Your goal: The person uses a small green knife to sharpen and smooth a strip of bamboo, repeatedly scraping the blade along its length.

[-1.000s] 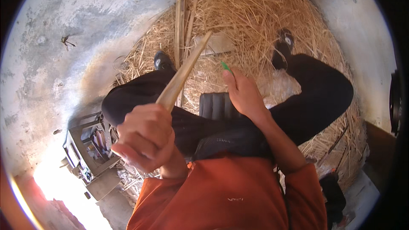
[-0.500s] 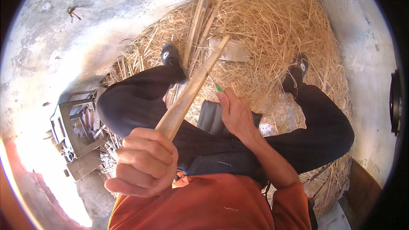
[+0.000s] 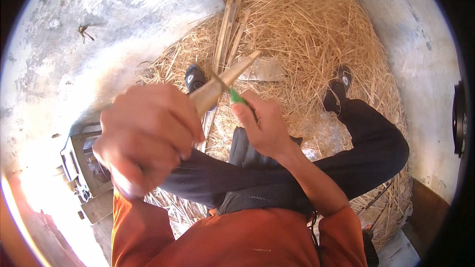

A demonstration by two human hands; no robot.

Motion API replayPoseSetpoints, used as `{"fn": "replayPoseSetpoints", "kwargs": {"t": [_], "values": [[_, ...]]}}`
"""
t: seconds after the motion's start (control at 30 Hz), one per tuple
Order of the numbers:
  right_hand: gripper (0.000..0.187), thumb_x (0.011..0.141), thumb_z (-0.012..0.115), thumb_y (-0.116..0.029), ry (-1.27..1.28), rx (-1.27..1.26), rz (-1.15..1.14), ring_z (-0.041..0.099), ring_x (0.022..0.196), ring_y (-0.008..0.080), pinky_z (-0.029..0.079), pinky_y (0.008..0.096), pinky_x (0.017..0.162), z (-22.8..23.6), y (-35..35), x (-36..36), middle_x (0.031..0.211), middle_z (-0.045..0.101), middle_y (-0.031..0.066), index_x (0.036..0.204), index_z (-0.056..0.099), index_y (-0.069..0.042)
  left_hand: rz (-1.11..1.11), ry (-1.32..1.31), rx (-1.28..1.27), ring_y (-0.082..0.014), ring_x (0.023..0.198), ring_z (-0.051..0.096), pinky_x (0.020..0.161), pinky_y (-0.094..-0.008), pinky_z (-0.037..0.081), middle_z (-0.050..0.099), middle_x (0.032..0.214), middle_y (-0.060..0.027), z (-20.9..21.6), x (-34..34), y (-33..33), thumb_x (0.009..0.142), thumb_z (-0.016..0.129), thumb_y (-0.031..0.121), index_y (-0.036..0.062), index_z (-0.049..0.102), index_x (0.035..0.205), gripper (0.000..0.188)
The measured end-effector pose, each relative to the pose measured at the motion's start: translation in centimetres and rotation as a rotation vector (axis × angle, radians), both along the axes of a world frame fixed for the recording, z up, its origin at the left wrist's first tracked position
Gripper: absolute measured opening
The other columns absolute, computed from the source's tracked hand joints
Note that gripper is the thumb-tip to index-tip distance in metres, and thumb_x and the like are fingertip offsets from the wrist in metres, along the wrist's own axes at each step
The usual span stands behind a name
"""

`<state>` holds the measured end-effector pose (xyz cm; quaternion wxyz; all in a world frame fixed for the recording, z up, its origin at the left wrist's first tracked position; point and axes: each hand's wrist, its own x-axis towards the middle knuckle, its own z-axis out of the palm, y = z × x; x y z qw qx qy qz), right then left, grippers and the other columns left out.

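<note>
My left hand (image 3: 148,133), blurred by motion, is closed round the near end of a pale bamboo strip (image 3: 204,98). The strip slants up and away to the right, toward its narrow far end. In my right hand (image 3: 266,126) is a small knife with a green handle (image 3: 235,96), gripped between thumb and fingers. Its thin blade (image 3: 215,76) lies across the strip about midway along the visible length. The part of the strip inside my left fist is hidden.
Dry straw (image 3: 316,24) covers the floor around my outstretched legs. Several long wooden strips (image 3: 226,29) lie beyond my left foot. A wooden frame (image 3: 85,163) stands at the left, by a bright opening. Pale walls (image 3: 114,24) curve round both sides.
My left hand has risen and moved left, drawing the strip back with it. My right hand has moved left and up, bringing the knife blade farther across the strip.
</note>
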<state>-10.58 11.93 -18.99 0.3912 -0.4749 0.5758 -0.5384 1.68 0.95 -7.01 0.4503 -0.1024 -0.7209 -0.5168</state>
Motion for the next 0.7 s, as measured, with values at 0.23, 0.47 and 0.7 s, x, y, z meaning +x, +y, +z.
{"fn": "replayPoseSetpoints", "kwargs": {"t": [0.23, 0.47, 0.7], "values": [[0.03, 0.095, 0.05, -0.028, -0.103, 0.099, 0.014, 0.048, 0.044, 0.0322, 0.036, 0.0415, 0.047, -2.2, 1.9, 1.2, 0.051, 0.045, 0.0157, 0.081, 0.052, -0.002, -0.271, -0.114, 0.041, -0.0178, 0.036, 0.042, 0.037, -0.0302, 0.036, 0.045, 0.047, -0.0065, -1.6, 2.5, 2.5, 0.096, 0.045, 0.021, -0.0017, 0.052, 0.06, 0.044], [0.033, 0.094, 0.052, -0.031, 0.207, -0.1, -0.062, 0.053, 0.044, 0.0372, 0.04, 0.0442, 0.042, -3.6, 0.7, 2.5, 0.047, 0.047, 0.0165, 0.077, 0.051, -0.002, 0.104, -0.08, 0.133, -0.0153, 0.031, 0.037, 0.032, -0.029, 0.034, 0.043, 0.042, -0.0042, -1.4, 2.8, 4.8, 0.099, 0.034, 0.021, 0.0069, 0.039, 0.056, 0.045], [0.034, 0.094, 0.053, -0.031, 0.35, -0.179, -0.166, 0.054, 0.043, 0.0361, 0.043, 0.0422, 0.04, -5.1, 0.9, 2.6, 0.046, 0.049, 0.0165, 0.075, 0.051, -0.002, 0.097, 0.054, 0.204, -0.0159, 0.029, 0.033, 0.031, -0.0304, 0.031, 0.038, 0.04, -0.003, -2.2, 2.0, 5.9, 0.099, 0.034, 0.025, 0.0082, 0.036, 0.055, 0.047]]}}
